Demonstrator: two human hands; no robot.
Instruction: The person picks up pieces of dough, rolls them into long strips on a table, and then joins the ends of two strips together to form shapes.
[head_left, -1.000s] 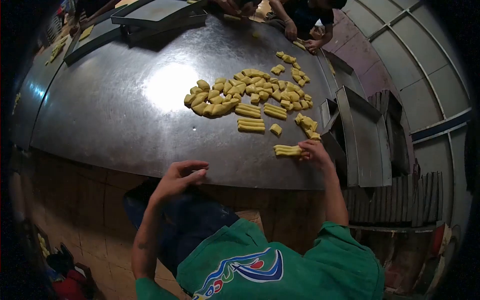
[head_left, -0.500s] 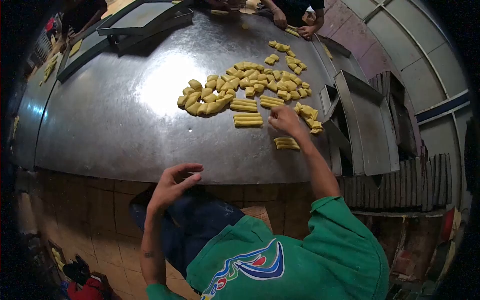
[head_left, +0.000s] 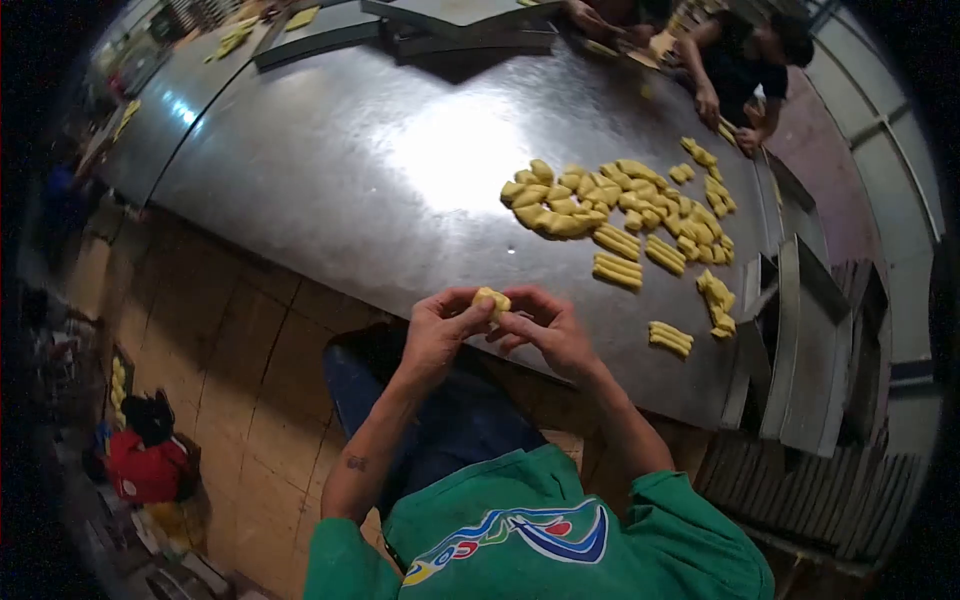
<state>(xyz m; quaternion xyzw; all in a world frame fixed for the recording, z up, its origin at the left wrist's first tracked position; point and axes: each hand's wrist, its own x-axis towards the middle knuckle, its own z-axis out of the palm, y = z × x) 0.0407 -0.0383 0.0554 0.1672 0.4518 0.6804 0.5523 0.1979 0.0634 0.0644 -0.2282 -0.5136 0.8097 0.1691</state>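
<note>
Just over the table's front edge, a small piece of yellow dough [head_left: 491, 298] is pinched between both hands. My left hand [head_left: 443, 328] grips it from the left with thumb and fingers. From the other side my right hand [head_left: 552, 335] closes on it, the thumb near its lower edge. Up and to the right on the metal table lies a heap of yellow dough pieces [head_left: 560, 222]. Rolled dough strips rest in sets in front of the heap, one set of strips [head_left: 617, 270] nearest my hands and another set [head_left: 671, 338] farther right.
Metal trays [head_left: 808, 350] lean at the table's right edge, with a row of stacked pans [head_left: 810, 495] below. More trays [head_left: 460, 12] sit at the far side. A co-worker [head_left: 745, 75] handles dough strips at the far right. A red bag-like item [head_left: 150, 468] is at lower left.
My right hand has come back from the dough strips to meet my left, and a dough piece is now between them. The camera view has turned, shifting the table's contents rightward.
</note>
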